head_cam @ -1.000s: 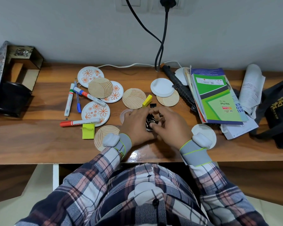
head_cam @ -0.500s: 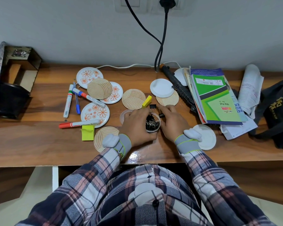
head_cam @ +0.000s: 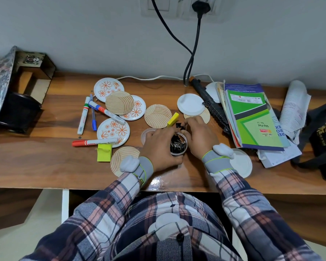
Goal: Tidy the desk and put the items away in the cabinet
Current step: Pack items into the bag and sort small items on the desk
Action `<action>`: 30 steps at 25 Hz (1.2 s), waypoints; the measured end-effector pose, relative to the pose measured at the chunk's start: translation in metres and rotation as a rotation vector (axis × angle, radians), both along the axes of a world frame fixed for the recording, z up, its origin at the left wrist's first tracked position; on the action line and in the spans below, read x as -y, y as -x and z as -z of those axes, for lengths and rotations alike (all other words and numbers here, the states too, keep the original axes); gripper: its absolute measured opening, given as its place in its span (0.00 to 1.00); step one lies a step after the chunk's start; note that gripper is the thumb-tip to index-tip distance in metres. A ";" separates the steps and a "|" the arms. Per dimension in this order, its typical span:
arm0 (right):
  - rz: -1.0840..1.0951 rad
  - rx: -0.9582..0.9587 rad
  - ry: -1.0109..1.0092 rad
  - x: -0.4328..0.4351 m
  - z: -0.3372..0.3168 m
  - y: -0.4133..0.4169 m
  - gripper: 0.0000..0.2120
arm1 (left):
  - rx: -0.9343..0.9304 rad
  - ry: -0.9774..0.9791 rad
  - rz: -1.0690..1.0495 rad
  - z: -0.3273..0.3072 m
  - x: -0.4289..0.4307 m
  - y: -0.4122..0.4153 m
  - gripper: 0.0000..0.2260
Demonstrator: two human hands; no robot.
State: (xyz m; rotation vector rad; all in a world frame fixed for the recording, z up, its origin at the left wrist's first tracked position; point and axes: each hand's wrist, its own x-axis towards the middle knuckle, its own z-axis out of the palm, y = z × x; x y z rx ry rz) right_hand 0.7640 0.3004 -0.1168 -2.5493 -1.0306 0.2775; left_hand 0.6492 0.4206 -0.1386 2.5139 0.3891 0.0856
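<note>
- The left hand [head_cam: 158, 146] is curled round the small clear tub [head_cam: 179, 146], steadying it on the desk [head_cam: 45, 166]; that grip should stay firm and the tub upright, since it is open and holds a heap of clips.
- The right hand [head_cam: 198, 136] reaches past the tub's far rim; its fingertips [head_cam: 186, 123] appear to pinch the wire arm of a loose black clip [head_cam: 177, 125] just beyond the tub; lift it clear and release it low over the mouth, so nothing bounces out.
- A pale disc just left of the tub, half under the left hand, is likely the lid [head_cam: 146, 133]; press it on before carrying.
- A yellow block [head_cam: 173, 119] lies just beyond the tub beside the clip; avoid nudging it.
- Coasters [head_cam: 158, 116] and markers [head_cam: 95, 142], left of and beyond the tub, are not yet gathered; no cabinet shows.
</note>
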 end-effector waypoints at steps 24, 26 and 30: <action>-0.133 -0.112 0.154 -0.006 0.007 -0.017 0.22 | -0.031 -0.017 -0.032 -0.003 0.006 0.002 0.31; -0.121 -0.118 0.115 -0.005 0.006 -0.015 0.16 | -0.027 -0.013 -0.036 -0.003 0.006 0.003 0.30; -0.085 -0.062 0.142 -0.003 0.009 -0.009 0.11 | -0.037 -0.032 -0.036 -0.003 0.007 0.003 0.30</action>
